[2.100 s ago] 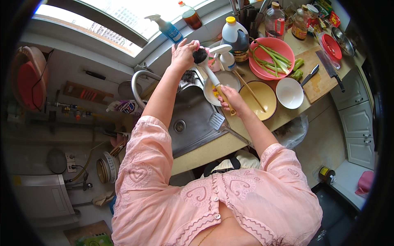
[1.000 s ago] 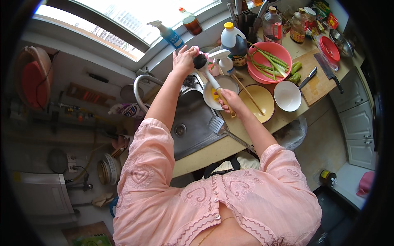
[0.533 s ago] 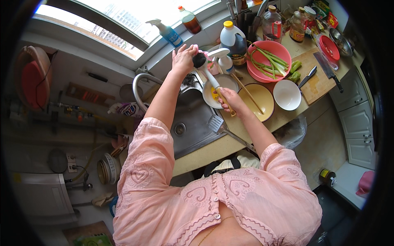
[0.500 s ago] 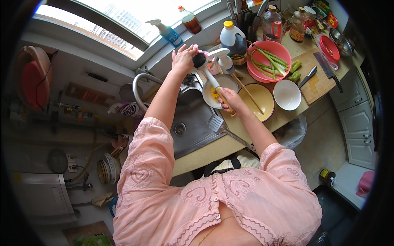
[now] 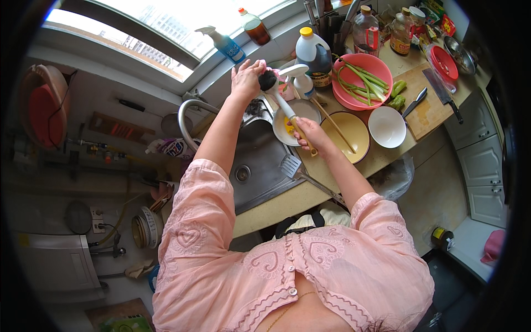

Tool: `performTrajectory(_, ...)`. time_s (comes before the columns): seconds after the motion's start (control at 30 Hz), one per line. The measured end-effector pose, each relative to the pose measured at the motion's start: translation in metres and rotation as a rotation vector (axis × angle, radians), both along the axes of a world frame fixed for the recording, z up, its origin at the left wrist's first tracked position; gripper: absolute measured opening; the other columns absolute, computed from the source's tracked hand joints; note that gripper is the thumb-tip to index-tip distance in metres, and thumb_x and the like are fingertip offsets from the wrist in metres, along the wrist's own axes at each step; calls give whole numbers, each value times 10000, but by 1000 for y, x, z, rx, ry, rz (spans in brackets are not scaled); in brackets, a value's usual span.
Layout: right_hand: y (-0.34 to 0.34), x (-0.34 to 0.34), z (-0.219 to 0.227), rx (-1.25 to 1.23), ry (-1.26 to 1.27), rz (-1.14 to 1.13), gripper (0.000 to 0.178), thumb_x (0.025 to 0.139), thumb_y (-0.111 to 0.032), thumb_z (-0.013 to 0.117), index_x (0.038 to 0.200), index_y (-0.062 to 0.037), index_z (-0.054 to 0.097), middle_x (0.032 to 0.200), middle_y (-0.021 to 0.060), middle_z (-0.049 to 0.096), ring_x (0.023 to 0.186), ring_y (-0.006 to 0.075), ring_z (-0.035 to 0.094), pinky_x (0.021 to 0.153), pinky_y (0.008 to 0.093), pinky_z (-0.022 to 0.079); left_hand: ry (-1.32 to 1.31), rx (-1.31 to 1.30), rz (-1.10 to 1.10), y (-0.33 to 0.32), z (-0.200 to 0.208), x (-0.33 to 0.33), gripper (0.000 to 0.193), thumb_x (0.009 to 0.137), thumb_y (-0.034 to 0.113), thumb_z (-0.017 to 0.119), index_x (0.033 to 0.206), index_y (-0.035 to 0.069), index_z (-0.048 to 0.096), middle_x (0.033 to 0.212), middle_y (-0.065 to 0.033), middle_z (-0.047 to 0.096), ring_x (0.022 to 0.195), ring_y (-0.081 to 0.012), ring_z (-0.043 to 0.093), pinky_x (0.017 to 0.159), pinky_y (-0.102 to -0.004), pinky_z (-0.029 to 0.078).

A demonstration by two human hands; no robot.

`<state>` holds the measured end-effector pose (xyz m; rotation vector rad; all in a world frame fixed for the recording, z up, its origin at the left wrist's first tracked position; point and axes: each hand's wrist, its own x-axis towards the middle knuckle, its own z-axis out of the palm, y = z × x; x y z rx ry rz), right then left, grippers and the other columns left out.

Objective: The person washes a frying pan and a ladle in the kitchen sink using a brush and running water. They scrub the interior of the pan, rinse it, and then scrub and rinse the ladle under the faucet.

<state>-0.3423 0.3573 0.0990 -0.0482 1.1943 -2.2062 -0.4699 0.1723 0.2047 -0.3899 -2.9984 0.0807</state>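
Note:
My right hand (image 5: pixel 311 134) is closed round the wooden end of a long-handled brush (image 5: pixel 283 105), whose light shaft slants up and left. Its dark round head is beside my left hand (image 5: pixel 247 80), near the window sill. The left fingers are bent round a small pink thing (image 5: pixel 263 64), mostly hidden. Just right of the brush head is a white pump bottle (image 5: pixel 304 87). Below the shaft lies a pale bowl (image 5: pixel 281 134) with something yellow in it. A slotted spatula (image 5: pixel 290 166) rests across the sink's edge, under my right forearm.
The steel sink (image 5: pixel 260 180) and curved faucet (image 5: pixel 182 119) are at left. Rightward stand a yellow bowl (image 5: pixel 354 124) with chopsticks across it, a white bowl (image 5: pixel 387 128), a pink basin (image 5: pixel 379 63) of green stalks, and a cutting board (image 5: pixel 428 119) with a cleaver (image 5: pixel 440 91) and a small knife (image 5: pixel 416 103).
Hardly anything differs. Both hands and the brush stay in place, and the view has shifted very slightly.

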Motion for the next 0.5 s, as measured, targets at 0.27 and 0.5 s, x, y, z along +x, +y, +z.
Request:
performTrajectory(0.27,1,1,3,4,7,16,301,931,-355,406,1027,-86,503,658,-23,432,449,35,367,381,179,307,-15,5,20,2,1,0,601,715,-36,455,1232,265,505,1365,82,389,1309,-183,275,1075,-474,162)
performTrajectory(0.5,1,4,4,10,14,29,313,930,-359,407,1054,-84,492,653,-25,426,436,33,355,374,180,298,-94,81,32,0,9,-5,580,713,-49,454,1204,249,534,1338,72,425,1302,-184,290,1074,-460,176)
